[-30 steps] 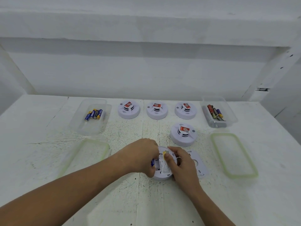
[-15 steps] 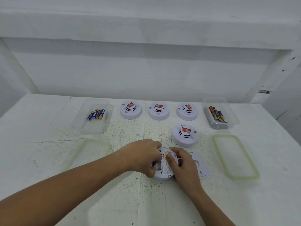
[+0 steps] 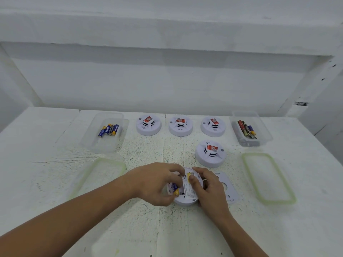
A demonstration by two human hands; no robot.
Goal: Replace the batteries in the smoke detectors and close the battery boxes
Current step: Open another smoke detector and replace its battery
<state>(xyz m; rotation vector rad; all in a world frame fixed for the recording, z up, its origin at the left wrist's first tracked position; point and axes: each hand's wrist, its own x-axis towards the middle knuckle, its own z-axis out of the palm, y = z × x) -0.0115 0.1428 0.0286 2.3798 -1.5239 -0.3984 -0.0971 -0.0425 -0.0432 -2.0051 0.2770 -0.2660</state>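
While the round, white plastic smoke detector (image 3: 188, 196) is lying face-down on the rough painted table (image 3: 55, 173), near its front centre, the left hand (image 3: 156, 182) is pinching a cylindrical blue-and-yellow battery (image 3: 175, 189) at the compartment; the right hand (image 3: 210, 190) is gripping the detector's rim, thumb pressing its label

Wht scuffed table (image 3: 46, 145); wht wall (image 3: 167, 86) behind, ledge (image 3: 167, 28) overhead.

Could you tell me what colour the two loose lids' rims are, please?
Pale green on the left lid and right lid, clearest in head view.
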